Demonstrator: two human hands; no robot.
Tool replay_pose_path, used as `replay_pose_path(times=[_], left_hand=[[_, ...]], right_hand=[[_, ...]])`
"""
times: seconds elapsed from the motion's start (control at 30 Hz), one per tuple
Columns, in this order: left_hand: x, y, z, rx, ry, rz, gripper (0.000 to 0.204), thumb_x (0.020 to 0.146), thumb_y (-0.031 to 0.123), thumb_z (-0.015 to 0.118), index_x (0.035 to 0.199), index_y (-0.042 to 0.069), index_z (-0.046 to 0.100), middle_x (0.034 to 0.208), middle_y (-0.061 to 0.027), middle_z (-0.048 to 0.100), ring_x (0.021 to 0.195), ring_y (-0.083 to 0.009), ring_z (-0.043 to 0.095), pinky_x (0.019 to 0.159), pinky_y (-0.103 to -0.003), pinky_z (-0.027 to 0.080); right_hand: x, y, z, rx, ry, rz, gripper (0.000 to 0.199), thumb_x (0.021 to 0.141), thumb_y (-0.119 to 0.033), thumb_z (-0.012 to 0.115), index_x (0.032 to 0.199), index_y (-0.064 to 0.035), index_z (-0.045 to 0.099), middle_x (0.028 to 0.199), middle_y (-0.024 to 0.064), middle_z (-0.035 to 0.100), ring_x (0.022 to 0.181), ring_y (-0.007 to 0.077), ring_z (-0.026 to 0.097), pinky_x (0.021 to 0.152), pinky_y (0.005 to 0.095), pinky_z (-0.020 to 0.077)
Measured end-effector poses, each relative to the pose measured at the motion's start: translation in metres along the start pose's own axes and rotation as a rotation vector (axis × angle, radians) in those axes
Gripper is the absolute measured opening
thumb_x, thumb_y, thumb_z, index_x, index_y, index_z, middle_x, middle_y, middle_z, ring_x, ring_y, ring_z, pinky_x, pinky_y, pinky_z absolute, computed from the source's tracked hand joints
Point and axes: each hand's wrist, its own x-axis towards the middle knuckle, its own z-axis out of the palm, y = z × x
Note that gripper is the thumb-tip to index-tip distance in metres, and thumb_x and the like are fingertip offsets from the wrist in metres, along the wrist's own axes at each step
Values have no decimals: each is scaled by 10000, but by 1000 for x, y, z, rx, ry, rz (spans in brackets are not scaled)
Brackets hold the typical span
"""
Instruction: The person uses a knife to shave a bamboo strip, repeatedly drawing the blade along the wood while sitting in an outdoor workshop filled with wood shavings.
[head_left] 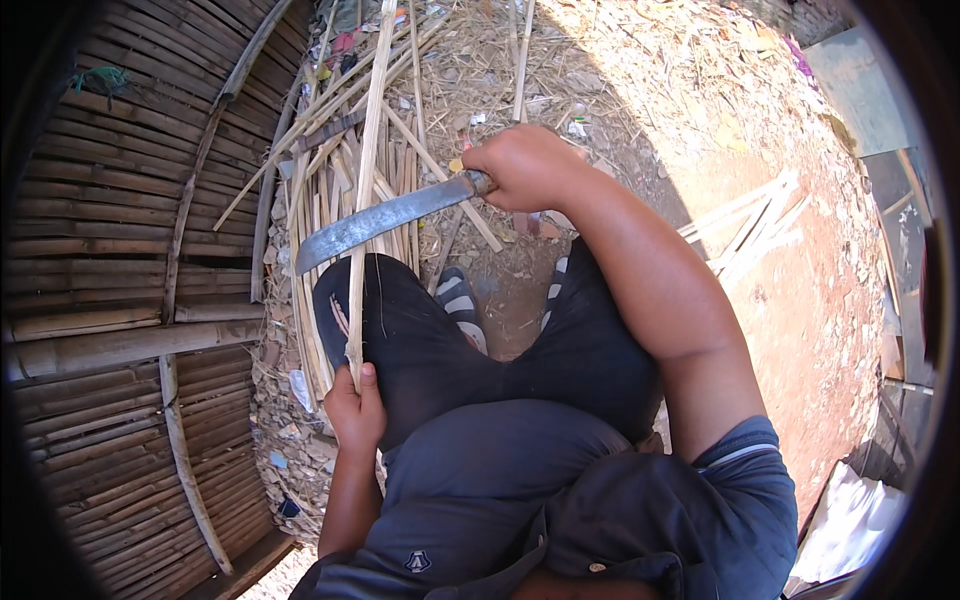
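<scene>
Long, straight, pale strip of what looks like split bamboo (370, 150) runs from the person's left hand (357, 405) up past the top edge of the view, crossing over the left knee of the black trousers (420, 350). The left hand grasps the strip's near end, fingers wrapped around it and thumb lying along its side, just beside the left thigh. The right hand (525, 170) is clenched on the short handle of a broad, grey metal blade with a slightly curved, darkened surface (390, 222). That blade points to the left and lies across the strip just above the knee, covering a short part of it; whether its edge touches the strip cannot be told.

Beyond the left knee, many thin, pale strips (312, 230) lie in a loose pile beside a wall of brown, horizontal bamboo slats (100, 240). Between the knees show dark footwear with white stripes (460, 305), resting on brown earth. Pale shavings and scraps (640, 90) litter the ground ahead, partly in bright sun. Toward the right, well apart from both hands, another bundle of pale sticks (757, 225) lies on the ground.
</scene>
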Motion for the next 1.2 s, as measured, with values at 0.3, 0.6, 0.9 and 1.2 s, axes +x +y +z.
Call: replay_pose_path(times=[0.3, 0.6, 0.9, 1.2], left_hand=[[0, -6, 4, -6, 73, 55, 474, 1079, 363, 635, 787, 15, 500, 568, -135, 476, 518, -209, 460, 524, -395, 398], [0, -13, 6, 25, 75, 66, 463, 1066, 366, 651, 782, 25, 522, 568, -166, 510, 494, -308, 521, 516, -436, 411], [0, -3, 3, 14, 86, 51, 478, 1045, 385, 681, 775, 18, 536, 584, -209, 552, 528, -394, 607, 526, -471, 434], [0, -2, 2, 46, 66, 34, 471, 1038, 384, 683, 777, 21, 537, 582, -216, 538, 542, -432, 586, 537, -490, 435]], right_hand=[[1, 12, -3, 14, 35, 38, 240, 791, -215, 770, 1017, -145, 731, 879, 130, 748, 894, 371, 744, 772, 523, 588], [-3, 7, 4, -3, 114, -21, 239, 746, -216, 794, 930, -115, 678, 810, 119, 715, 828, 392, 717, 731, 523, 566], [0, 23, 0, 59, 133, 120, 261, 781, -218, 771, 1022, -128, 726, 880, 143, 742, 902, 387, 730, 782, 524, 577], [2, 13, 6, 44, 54, 53, 275, 782, -227, 789, 1019, -113, 708, 865, 164, 730, 872, 410, 719, 764, 538, 570]])
